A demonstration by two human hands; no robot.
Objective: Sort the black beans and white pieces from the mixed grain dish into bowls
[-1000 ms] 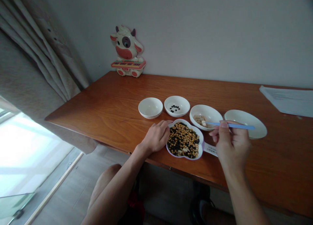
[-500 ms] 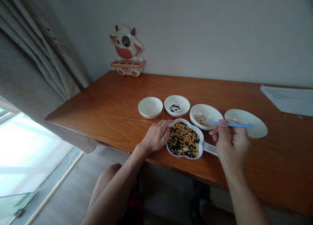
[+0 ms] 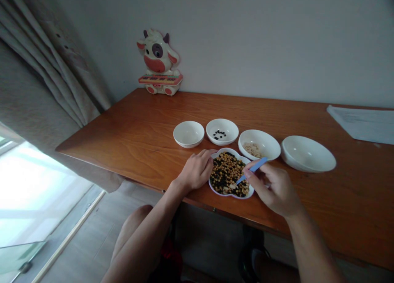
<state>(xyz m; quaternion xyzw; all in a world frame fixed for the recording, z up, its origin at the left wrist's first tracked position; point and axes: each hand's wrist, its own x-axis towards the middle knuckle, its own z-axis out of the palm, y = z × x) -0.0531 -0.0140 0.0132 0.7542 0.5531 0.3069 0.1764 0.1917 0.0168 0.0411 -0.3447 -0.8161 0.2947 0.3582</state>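
A flower-shaped white dish (image 3: 215,189) near the table's front edge holds mixed yellow and black beans with a few pale seeds. My left hand (image 3: 197,170) rests curled against the dish's left rim. My right hand (image 3: 272,188) grips a blue spoon (image 3: 254,168), whose tip dips into the beans at the dish's lower right. Behind the dish stands a row of white bowls: an empty one (image 3: 188,133), one with a few black beans (image 3: 222,131), one with pale seeds (image 3: 259,144), and a wider empty bowl (image 3: 308,154).
The wooden table (image 3: 138,131) runs along a white wall. A cow-shaped toy keyboard (image 3: 159,63) stands at the back left corner. Papers (image 3: 363,123) lie at the far right. Curtains (image 3: 46,69) hang to the left of the table.
My right hand has carried the spoon from the bowl of pale seeds down and left into the mixed beans. My left hand has stayed on the dish's rim.
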